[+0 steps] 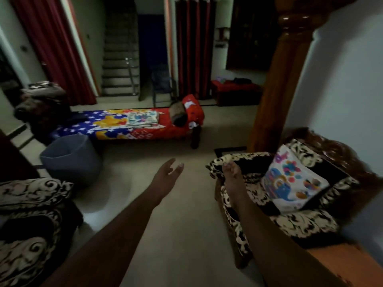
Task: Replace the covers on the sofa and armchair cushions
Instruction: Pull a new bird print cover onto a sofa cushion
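A carved wooden armchair (339, 150) stands at the right, draped in a black-and-cream patterned cover (300, 222). A white cushion with colourful cartoon prints (294, 183) leans on its seat. My right hand (232, 175) grips the front corner of the patterned cover at the chair's left side. My left hand (167, 175) hangs over the floor to the left of the chair, fingers spread and holding nothing. At the lower left lies part of a sofa (31, 224) in the same black-and-cream fabric.
A cot with a red, blue and yellow sheet (128, 125) stands across the room, folded cloth and a bolster on it. A grey tub (70, 158) sits on the floor at the left. A wooden pillar (277, 79) rises behind the armchair. Pale floor lies between.
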Motion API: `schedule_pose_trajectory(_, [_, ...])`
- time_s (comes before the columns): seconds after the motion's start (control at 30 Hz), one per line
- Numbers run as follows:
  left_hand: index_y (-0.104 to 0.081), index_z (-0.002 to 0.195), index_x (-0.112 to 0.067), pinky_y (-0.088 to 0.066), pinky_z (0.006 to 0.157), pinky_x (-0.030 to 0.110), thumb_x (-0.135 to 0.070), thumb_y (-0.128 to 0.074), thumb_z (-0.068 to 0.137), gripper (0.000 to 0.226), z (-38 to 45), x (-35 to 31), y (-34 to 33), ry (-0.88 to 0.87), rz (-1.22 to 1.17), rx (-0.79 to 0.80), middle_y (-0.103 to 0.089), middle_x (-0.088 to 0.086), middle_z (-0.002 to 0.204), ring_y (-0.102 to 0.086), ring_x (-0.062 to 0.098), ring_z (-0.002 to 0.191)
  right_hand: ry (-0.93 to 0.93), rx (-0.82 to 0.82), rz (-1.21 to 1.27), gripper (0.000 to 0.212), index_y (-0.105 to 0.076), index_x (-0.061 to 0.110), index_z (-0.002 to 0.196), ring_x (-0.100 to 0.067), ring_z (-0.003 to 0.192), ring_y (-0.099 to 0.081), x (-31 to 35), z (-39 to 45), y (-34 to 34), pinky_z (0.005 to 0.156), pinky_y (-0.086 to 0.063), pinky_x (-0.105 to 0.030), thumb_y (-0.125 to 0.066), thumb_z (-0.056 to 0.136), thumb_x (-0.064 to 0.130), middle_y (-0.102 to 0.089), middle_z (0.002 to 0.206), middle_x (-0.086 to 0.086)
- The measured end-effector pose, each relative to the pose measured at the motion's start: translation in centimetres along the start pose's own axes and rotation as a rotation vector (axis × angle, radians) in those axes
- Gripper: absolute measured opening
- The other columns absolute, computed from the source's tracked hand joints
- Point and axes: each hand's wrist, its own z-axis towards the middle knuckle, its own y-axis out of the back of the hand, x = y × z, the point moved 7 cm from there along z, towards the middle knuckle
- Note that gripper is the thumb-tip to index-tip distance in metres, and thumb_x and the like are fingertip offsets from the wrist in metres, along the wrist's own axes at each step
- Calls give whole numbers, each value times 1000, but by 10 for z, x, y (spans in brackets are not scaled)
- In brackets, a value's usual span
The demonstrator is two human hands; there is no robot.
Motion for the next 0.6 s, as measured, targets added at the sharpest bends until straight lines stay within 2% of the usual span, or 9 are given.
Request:
schedule_pose_trajectory(0.13, [-36,154,-33,-43,95,33,-66,-57,90,75,56,5,30,38,-19,-88,-45,5,154,-45,19,138,-6,142,-18,68,-36,20,153,-19,135,-46,5,69,-55,113,-39,-41,-53,96,54,-45,153,-5])
schedule_pose_trajectory(0.2, [-35,154,-31,-43,96,32,-64,-57,91,75,78,9,43,36,-30,-127,-45,5,154,-44,17,138,-2,191,-17,68,-36,20,153,-15,132,-46,6,98,-80,109,-40,-36,-55,96,52,-44,153,-4])
schedule_pose_trajectory(0.3, [-35,154,-33,-44,99,34,-66,-58,89,77,111,23,65,68,-62,-182,-44,4,154,-43,17,139,-7,237,4,56,-37,17,151,-8,126,-43,4,140,-119,101,-35,-26,-54,102,37,-44,152,-5])
schedule_pose_trajectory(0.47, [-33,154,-35,-44,101,36,-68,-58,88,77,174,57,107,128,-86,-233,-42,6,156,-42,20,141,-28,298,-7,55,-37,16,151,-14,136,-43,-8,196,-192,103,-34,-26,-54,103,35,-41,155,-6])
schedule_pose_trajectory(0.6, [-34,153,-36,-44,99,36,-70,-58,86,79,237,87,146,142,-106,-242,-41,6,156,-42,20,141,-26,321,-29,54,-38,16,150,-12,129,-46,-20,244,-256,102,-35,-26,-55,102,35,-45,151,-7])
